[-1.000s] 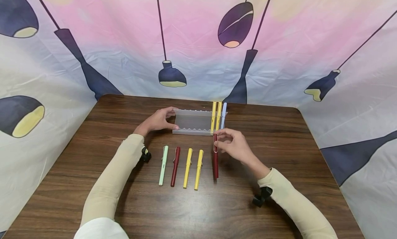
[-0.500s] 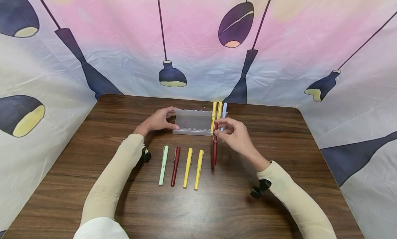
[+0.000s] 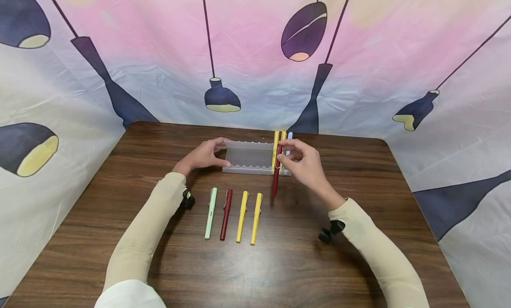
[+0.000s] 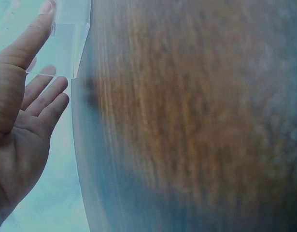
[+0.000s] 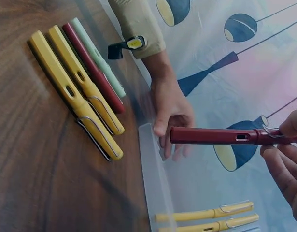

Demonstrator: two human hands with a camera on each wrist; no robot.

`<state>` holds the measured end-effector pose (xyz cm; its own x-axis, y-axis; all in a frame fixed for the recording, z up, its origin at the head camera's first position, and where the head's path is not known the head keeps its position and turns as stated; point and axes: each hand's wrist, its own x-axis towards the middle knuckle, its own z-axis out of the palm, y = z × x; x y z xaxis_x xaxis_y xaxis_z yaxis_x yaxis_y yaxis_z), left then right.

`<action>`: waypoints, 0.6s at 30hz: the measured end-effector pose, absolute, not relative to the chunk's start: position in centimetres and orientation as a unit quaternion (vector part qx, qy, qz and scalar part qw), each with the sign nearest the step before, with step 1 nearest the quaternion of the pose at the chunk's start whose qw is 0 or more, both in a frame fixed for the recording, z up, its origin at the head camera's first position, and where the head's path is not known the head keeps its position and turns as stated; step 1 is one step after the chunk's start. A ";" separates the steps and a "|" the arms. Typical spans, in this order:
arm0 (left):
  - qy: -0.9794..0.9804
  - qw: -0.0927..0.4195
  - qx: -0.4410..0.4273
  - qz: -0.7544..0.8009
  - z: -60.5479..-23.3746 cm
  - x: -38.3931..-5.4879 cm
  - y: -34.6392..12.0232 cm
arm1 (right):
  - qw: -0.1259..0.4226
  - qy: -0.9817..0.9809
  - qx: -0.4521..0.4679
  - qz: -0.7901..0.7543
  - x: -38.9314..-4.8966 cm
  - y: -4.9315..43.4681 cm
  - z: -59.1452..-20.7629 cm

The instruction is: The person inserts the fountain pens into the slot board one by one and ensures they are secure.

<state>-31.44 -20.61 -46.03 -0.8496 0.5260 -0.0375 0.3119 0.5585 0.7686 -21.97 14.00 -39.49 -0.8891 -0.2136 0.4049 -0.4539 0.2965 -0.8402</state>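
Observation:
My left hand [image 3: 204,155] holds the left end of a clear pen rack [image 3: 248,156] with scalloped edges, thumb at its front corner and fingers behind. In the right wrist view, my right hand [image 5: 288,159] pinches a dark red pen [image 5: 211,136] by its cap, near the metal clip. From the head, that hand [image 3: 305,163] is over the rack's right part, the pen's barrel slanting down past the front edge. Two yellow pens [image 3: 275,141] and a light blue pen [image 3: 290,136] stand in the rack's right end, partly hidden by the right hand.
In front of the rack lie a mint green pen [image 3: 210,213], another dark red pen [image 3: 226,215] and two yellow pens [image 3: 241,217], side by side on the wooden table [image 3: 179,272]. A cloth backdrop [image 3: 167,90] printed with lamps hangs behind the table.
My right hand has moved away from me and up over the rack, carrying the dark red pen, which now tilts more steeply. The left hand and the row of pens have stayed put.

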 end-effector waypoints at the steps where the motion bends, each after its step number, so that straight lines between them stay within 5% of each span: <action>1: 0.873 0.133 0.240 0.403 -46.0 -31.4 -20.6 | 0.113 -0.798 0.208 0.554 -22.2 14.0 -39.4; 18: 0.874 0.133 0.239 0.402 -45.9 -31.4 -20.6 | 0.148 -0.795 0.200 0.553 -23.1 12.6 -36.7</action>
